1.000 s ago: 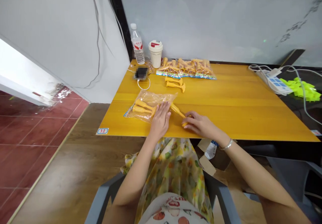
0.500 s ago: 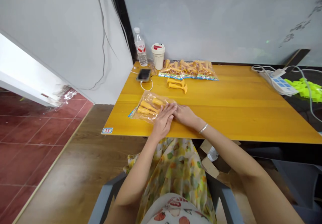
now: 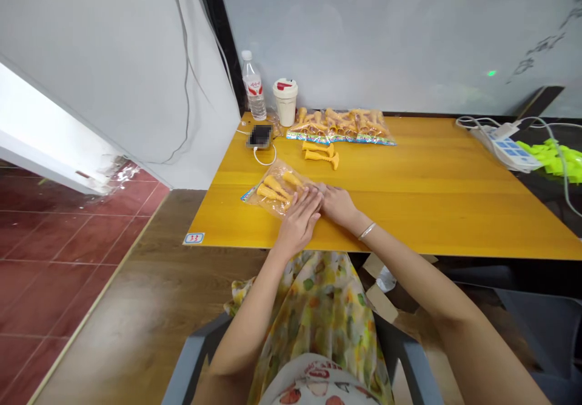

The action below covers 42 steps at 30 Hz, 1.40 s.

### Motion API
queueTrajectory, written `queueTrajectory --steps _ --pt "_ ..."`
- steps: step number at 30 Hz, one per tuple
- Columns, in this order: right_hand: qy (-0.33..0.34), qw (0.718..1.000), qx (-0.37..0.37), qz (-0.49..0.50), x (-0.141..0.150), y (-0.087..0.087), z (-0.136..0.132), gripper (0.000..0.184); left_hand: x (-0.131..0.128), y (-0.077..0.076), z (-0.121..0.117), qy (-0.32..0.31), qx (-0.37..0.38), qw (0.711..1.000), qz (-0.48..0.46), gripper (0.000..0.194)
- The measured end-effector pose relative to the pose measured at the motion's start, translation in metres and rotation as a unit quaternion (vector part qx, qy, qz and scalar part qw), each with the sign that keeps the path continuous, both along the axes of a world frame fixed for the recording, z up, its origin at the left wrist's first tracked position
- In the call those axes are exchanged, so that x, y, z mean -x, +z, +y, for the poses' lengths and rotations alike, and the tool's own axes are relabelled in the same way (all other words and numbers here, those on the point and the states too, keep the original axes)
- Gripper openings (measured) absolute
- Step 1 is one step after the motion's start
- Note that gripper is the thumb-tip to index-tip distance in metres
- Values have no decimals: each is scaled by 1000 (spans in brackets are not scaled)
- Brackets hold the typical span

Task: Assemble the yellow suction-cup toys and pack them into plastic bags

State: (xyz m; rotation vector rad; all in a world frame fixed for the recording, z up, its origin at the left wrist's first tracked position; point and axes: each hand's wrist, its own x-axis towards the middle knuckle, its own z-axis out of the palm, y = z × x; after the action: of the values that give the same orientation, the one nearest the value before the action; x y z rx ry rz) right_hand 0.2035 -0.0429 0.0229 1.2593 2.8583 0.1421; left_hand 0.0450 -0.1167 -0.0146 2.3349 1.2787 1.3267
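Note:
A clear plastic bag with several yellow toy hammers inside lies near the table's front edge. My left hand rests on its right part, fingers stretched out and lying flat. Beside it, my right hand, with a silver bangle at the wrist, is closed on the bag's right end. Its fingertips are partly hidden by my left fingers, which touch it. Under my hands, the hammers' heads cannot be seen. Beyond the bag lie two loose yellow toy hammers, touched by neither hand.
Filled bags of yellow pieces lie along the table's back. Left of them stand a lidded cup and a water bottle, with a cabled phone in front. A power strip with cables sits at the right edge.
The bag has slid a little to the right and turned slightly under my hands. My left fingers have shifted slightly to the right. The loose hammers and filled bags stay in place.

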Motion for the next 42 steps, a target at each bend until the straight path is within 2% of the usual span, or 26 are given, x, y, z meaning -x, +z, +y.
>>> queueTrajectory --steps 7,11,14,18,20,22,24,26,28,32,37,40,42 --pt "-14 1000 7 -14 -3 7 3 44 -1 -4 2 15 26 999 19 50" --pt "-5 1000 -2 -19 -6 4 6 45 -2 -5 2 20 28 999 34 49" --pt "-32 999 7 -4 -9 -1 7 48 -3 -8 3 27 28 998 49 49" --pt "-73 995 40 55 -17 -1 8 42 -6 -10 5 47 52 994 83 49" --pt "-34 992 80 93 -26 8 12 36 -8 -10 6 59 62 991 105 49" --pt "7 984 148 98 -38 25 19 30 -10 -9 6 67 66 987 128 48" --pt "-9 978 188 91 -47 44 31 26 -12 -8 6 70 68 983 153 48" --pt "-57 980 150 119 -50 61 44 26 -14 -8 5 69 72 979 179 48" --pt "-93 978 96 160 -42 69 58 27 -15 -7 4 65 75 975 199 48" --pt "-123 975 64 171 -7 58 86 36 -16 -5 2 49 78 972 218 52" --pt "-174 980 57 75 35 35 109 47 -16 -4 2 33 100 967 231 50" --pt "-189 979 70 39 40 28 111 49 -15 -4 2 30 108 968 223 49" --pt "-197 977 65 53 30 25 110 52 -15 -4 2 33 111 971 209 50"
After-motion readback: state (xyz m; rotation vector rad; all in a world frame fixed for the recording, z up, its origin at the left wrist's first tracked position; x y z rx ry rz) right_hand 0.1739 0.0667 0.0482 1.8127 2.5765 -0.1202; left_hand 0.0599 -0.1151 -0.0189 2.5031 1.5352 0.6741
